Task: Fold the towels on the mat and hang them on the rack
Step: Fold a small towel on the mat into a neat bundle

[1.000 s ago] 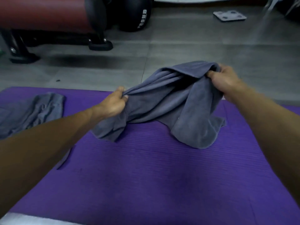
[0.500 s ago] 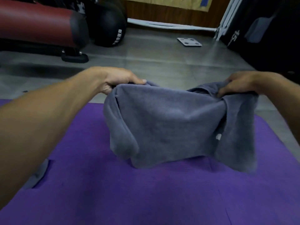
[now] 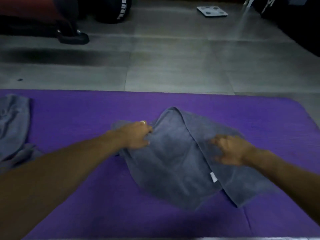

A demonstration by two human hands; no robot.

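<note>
A grey towel (image 3: 174,160) lies on the purple mat (image 3: 83,111), one flap folded over along a diagonal crease, a small white tag showing near its lower right. My left hand (image 3: 136,134) rests at the towel's left edge with fingers curled onto the cloth. My right hand (image 3: 230,149) lies on the towel's right half with fingers spread; it is blurred. A second grey towel (image 3: 13,125) lies crumpled at the mat's far left. No rack is in view.
Beyond the mat is grey tiled floor (image 3: 173,66). A red and black punching bag on a black stand (image 3: 72,36) lies at the back left, a black ball (image 3: 112,9) beside it, a flat white scale (image 3: 212,11) further back, dark equipment at right.
The towel, held up stretched between both hands half a second ago, now lies on the mat. Both hands came down with it, and the right hand has let go of its corner.
</note>
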